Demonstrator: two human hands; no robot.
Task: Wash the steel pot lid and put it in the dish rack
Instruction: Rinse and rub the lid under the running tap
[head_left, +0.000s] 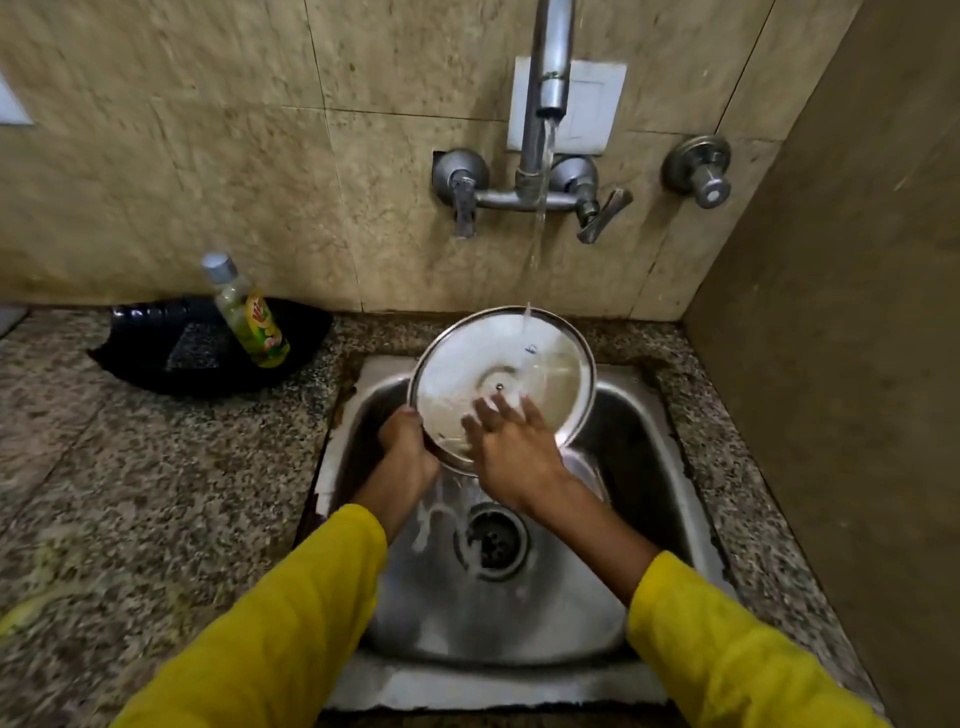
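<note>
Head view. Round steel pot lid (501, 364): tilting above the square steel sink (639, 467), underside facing the camera, water from the wall-mounted steel tap (550, 78) streaming onto it. Left hand (408, 441): grip pinching the lid's lower-left rim. Right hand (511, 452): grip spread, fingers resting flat on the lid. Green dish-soap bottle (249, 317): leaning on the speckled granite table (130, 467).
</note>
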